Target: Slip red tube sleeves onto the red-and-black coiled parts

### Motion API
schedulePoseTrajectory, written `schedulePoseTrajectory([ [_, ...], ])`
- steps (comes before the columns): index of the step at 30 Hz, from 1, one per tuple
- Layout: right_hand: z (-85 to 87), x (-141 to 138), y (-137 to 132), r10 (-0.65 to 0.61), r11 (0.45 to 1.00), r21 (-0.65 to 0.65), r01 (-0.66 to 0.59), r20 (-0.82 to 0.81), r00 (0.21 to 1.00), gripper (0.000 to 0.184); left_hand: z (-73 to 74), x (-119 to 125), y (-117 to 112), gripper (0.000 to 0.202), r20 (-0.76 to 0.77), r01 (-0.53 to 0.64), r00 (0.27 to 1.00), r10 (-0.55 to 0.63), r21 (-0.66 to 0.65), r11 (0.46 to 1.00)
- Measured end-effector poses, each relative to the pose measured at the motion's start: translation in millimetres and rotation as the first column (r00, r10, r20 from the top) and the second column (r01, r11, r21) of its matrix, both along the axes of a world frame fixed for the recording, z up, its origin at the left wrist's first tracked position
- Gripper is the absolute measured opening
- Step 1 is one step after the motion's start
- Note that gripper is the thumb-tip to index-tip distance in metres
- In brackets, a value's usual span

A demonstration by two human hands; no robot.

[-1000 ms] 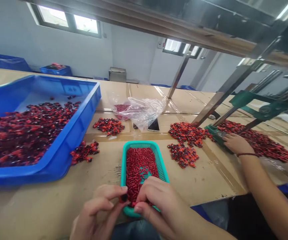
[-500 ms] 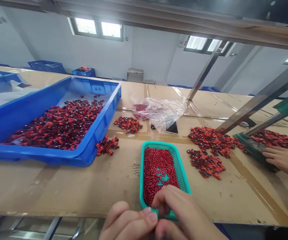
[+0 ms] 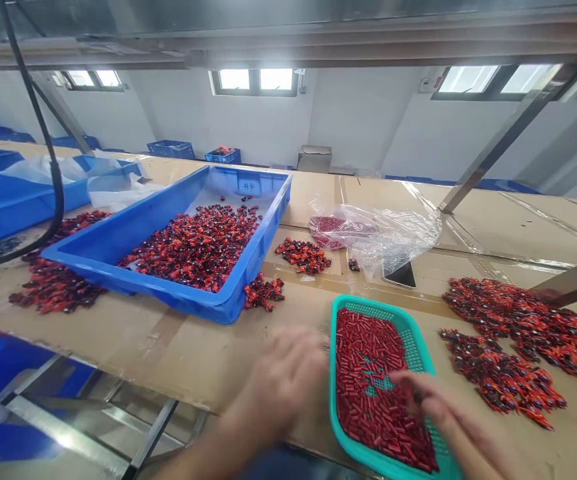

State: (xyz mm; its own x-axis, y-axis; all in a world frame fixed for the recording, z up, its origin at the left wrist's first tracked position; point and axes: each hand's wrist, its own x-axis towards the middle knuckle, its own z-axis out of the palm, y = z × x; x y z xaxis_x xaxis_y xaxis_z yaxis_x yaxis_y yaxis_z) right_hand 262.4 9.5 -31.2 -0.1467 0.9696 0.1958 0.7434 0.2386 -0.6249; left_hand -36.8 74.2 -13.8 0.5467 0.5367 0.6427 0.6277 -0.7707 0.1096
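Note:
My right hand [image 3: 453, 413] is over the right side of a green basket [image 3: 335, 400] filled with small dark-red tubes [image 3: 368, 340]. Its thumb and forefinger stand apart, with no tube visible between them. My left hand [image 3: 288, 373] is left of the basket, above the cardboard-covered table, and smeared by motion. Its fingers look curled, but whether they hold anything cannot be made out. Ahead of it lies a little heap of red-and-black parts [image 3: 263, 292], against the corner of a blue tray [image 3: 278, 217] that holds many similar parts.
More red-and-black parts [image 3: 508, 373] are heaped right of the basket, and others [image 3: 303, 256] lie behind it. A clear plastic bag [image 3: 398, 233] partly covers a phone [image 3: 399, 275]. A metal post [image 3: 503, 147] and a black cable [image 3: 55, 180] rise from the table area.
My hands were together at the basket's near edge; now they are apart, the left moved leftward and the right over the tubes. The view has swung left, and a co-worker's hand has left the picture.

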Motion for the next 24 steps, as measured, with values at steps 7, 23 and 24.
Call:
schedulePoseTrajectory([
  [7,-39.5,101,51,-0.536,0.841,0.300,0.450,0.349,0.769,0.070,-26.4,-55,79,0.032,-0.179,-0.220,0.965,0.190,-0.167,0.961],
  [23,-5.5,-46,21,0.157,0.980,0.050,-0.193,0.410,0.899,0.019,-12.9,-17,13,0.019,0.485,0.238,0.866,0.125,-0.619,0.748],
  [24,-4.4,-44,22,0.163,0.980,0.042,-0.196,0.397,0.903,0.021,-12.2,-12,5,0.016,0.513,0.266,0.848,0.135,-0.632,0.728],
])
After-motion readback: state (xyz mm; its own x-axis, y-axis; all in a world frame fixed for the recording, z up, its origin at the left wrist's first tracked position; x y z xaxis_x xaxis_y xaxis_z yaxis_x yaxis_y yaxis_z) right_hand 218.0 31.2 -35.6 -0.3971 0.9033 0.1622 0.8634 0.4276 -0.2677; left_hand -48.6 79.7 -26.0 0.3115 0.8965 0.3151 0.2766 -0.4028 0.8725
